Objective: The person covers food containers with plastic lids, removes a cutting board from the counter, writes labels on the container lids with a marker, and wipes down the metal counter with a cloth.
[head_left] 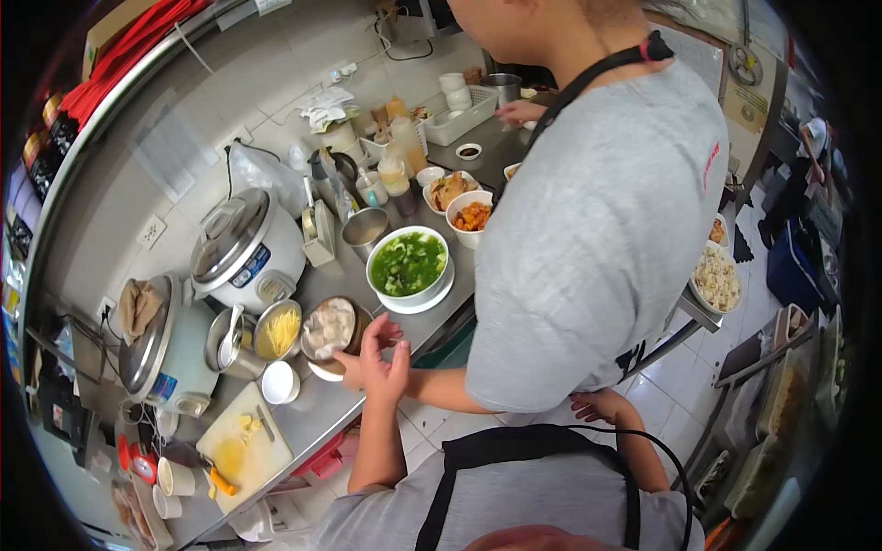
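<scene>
My left hand [384,360] is raised over the counter's front edge, fingers apart and nothing in it. Just beyond it is a bowl of pale, whitish food pieces [329,328]. A co-worker's hand [350,370] touches the near side of that bowl, their forearm passing behind my wrist. Low at my right side, my right hand [597,405] hangs beside the co-worker's body, fingers loosely apart with no object visible in them. A white bowl of green soup [409,266] stands on a white plate [418,303] beyond my left hand.
A co-worker in a grey shirt [597,230] stands close at right. Two rice cookers [266,266] line the wall. Shredded yellow food [278,331], a white cup [280,382] and a cutting board [243,450] with a knife lie left. Side dishes [471,217] stand farther back.
</scene>
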Available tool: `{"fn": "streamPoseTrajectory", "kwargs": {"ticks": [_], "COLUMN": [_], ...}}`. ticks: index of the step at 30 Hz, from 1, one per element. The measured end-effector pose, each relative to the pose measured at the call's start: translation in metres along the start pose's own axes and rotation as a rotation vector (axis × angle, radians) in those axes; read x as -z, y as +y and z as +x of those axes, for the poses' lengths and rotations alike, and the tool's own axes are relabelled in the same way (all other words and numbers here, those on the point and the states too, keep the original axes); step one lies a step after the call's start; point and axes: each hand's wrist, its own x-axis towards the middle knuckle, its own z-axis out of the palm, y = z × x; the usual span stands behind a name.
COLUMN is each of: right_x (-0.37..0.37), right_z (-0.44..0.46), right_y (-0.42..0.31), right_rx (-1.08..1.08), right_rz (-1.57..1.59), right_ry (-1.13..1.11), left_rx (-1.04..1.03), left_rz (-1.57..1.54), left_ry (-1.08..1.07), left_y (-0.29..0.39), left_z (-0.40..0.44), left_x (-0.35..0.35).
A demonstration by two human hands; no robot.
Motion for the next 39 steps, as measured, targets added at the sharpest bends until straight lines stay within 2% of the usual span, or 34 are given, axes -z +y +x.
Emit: {"fn": "streamPoseTrajectory", "kwargs": {"ticks": [3,7,10,11,13,14,15,16,19,23,24,27,29,32,38,39], "right_x": [-0.015,-0.036,-0.051,-0.053,-0.049,-0.051,-0.054,-0.058,-0.074,-0.104,-0.105,-0.105,-0.099,-0.096,-0.090,-0.087], "right_z": [-0.010,-0.015,-0.022,-0.022,-0.022,-0.025,-0.028,-0.031,-0.034,-0.045,-0.047,-0.050,-0.051,-0.053,-0.054,-0.050], "right_y": [0.007,0.021,0.026,0.027,0.023,0.017,0.008,0.002,-0.003,0.008,0.017,0.048,0.069,0.085,0.082,0.083], "right_rx": [0.042,0.076,0.097,0.093,0.083,0.082,0.091,0.104,0.113,0.128,0.118,0.100,0.103,0.090,0.124,0.117], "right_rz": [-0.021,0.150,0.176,0.179,0.182,0.140,0.108,0.076,-0.017,0.060,0.071,0.135,0.233,0.316,0.377,0.374], "right_ry": [0.017,0.081,0.179,0.202,0.250,0.275,0.295,0.316,0.375,0.414,0.409,0.402,0.415,0.440,0.417,0.404], "left_rx": [-0.003,0.048,-0.021,0.032,-0.044,-0.034,-0.055,-0.074,-0.076,-0.001,0.011,-0.020,-0.047,-0.088,-0.245,-0.177], "left_rz": [0.039,-0.003,0.062,0.038,0.079,-0.110,-0.004,-0.077,0.079,0.064,0.086,0.136,0.024,-0.104,0.028,-0.020], "left_ry": [-0.068,-0.079,-0.060,-0.051,-0.033,-0.086,-0.135,-0.185,-0.325,-0.454,-0.513,-0.479,-0.539,-0.607,-0.648,-0.613], "left_y": [0.000,-0.007,-0.013,-0.013,-0.023,-0.015,0.005,0.009,0.045,0.104,0.119,0.155,0.178,0.165,0.159,0.157], "left_z": [-0.008,-0.013,-0.008,-0.002,0.041,0.071,0.104,0.142,0.239,0.287,0.289,0.283,0.259,0.255,0.189,0.184], "left_x": [0.010,0.036,0.063,0.073,0.088,0.088,0.090,0.084,0.068,0.042,0.038,0.028,0.036,0.037,0.093,0.102]}}
